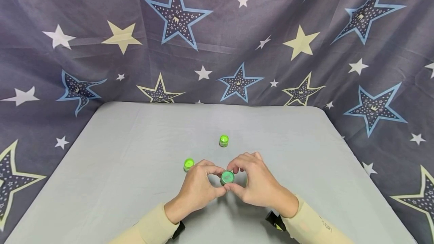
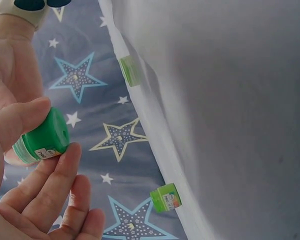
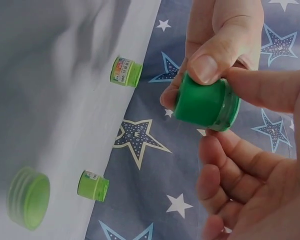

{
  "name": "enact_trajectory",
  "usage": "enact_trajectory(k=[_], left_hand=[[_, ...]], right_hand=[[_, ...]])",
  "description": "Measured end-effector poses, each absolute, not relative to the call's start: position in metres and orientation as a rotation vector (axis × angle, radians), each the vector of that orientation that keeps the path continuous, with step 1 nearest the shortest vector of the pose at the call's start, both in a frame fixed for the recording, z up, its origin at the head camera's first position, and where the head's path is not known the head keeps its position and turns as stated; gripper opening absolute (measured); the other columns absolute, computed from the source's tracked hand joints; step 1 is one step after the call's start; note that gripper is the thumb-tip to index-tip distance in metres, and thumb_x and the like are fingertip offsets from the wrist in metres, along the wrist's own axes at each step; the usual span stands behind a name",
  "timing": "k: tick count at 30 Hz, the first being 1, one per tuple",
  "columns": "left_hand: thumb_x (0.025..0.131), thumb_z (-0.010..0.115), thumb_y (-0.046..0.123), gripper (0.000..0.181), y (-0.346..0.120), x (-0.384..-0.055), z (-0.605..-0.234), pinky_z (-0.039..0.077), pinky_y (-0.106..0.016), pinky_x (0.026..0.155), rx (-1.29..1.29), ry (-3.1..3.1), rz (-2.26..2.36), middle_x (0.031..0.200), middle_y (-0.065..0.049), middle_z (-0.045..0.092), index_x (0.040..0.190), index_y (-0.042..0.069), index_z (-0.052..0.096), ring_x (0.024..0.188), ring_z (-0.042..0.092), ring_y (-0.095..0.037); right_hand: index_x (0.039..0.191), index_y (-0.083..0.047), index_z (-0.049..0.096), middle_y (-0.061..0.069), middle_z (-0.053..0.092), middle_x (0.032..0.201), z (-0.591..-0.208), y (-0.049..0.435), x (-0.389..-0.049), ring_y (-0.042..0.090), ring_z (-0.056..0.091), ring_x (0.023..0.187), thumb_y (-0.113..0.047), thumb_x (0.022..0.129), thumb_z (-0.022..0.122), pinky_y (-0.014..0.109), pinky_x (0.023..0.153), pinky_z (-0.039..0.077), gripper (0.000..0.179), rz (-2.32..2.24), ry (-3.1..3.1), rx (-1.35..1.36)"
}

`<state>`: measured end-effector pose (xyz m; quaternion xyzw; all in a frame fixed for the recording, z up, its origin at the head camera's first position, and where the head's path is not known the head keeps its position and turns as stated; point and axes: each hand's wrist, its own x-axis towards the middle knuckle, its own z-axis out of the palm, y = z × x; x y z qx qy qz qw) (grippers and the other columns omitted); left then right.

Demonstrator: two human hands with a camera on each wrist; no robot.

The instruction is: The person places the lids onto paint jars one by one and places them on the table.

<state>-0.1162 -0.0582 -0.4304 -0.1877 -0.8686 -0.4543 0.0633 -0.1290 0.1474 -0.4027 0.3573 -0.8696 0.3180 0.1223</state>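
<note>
A small dark green jar (image 1: 227,177) with a clear, ribbed top rim is held between both hands above the table. My left hand (image 1: 198,187) grips its body between thumb and fingers; part of a label shows beside the fingertips in the left wrist view. From the other side, my right hand (image 1: 255,182) pinches the clear rim (image 3: 230,111) with thumb and forefinger, its other fingers curled below. Whether the rim is turning cannot be told. On the table beyond stand two light green jars, one (image 1: 188,164) close to the left hand, the other (image 1: 223,141) farther back.
A light green, see-through ribbed lid (image 3: 30,197) lies on the table near the right hand, mostly hidden by it in the head view. Grey cloth covers the table (image 1: 135,142). Behind and at the sides hangs a dark star-patterned curtain (image 1: 217,48).
</note>
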Motion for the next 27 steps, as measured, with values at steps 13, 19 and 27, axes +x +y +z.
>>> enact_trajectory(k=[13,19,27], left_hand=[[0.068,0.095,0.013,0.028,-0.0575,-0.1154,-0.4297,0.052,-0.035,0.082,-0.558,-2.589,-1.358,0.087,0.016,0.066,0.093,0.018,0.082,0.092,0.06,-0.005],[0.068,0.095,0.014,0.028,-0.0575,-0.1143,-0.4297,0.051,-0.033,0.082,-0.558,-2.586,-1.352,0.087,0.016,0.065,0.093,0.017,0.082,0.091,0.06,-0.005],[0.068,0.096,0.015,0.028,-0.0579,-0.1145,-0.4301,0.052,-0.034,0.082,-0.557,-2.592,-1.347,0.089,0.015,0.064,0.092,0.017,0.081,0.091,0.061,-0.007]], right_hand=[[0.085,-0.022,0.061,-0.015,0.053,0.079,-0.4066,0.1454,-0.1291,0.002,0.048,0.076,-0.038,0.072,0.094,0.031,0.076,0.033,0.039,0.887,-2.512,0.957],[0.081,-0.02,0.056,-0.011,0.052,0.074,-0.4084,0.1429,-0.1274,0.007,0.049,0.071,-0.041,0.073,0.093,0.031,0.073,0.03,0.043,0.885,-2.511,0.928],[0.078,-0.019,0.055,-0.008,0.051,0.072,-0.4102,0.1424,-0.1277,0.014,0.05,0.067,-0.048,0.073,0.091,0.032,0.072,0.028,0.047,0.883,-2.505,0.906]])
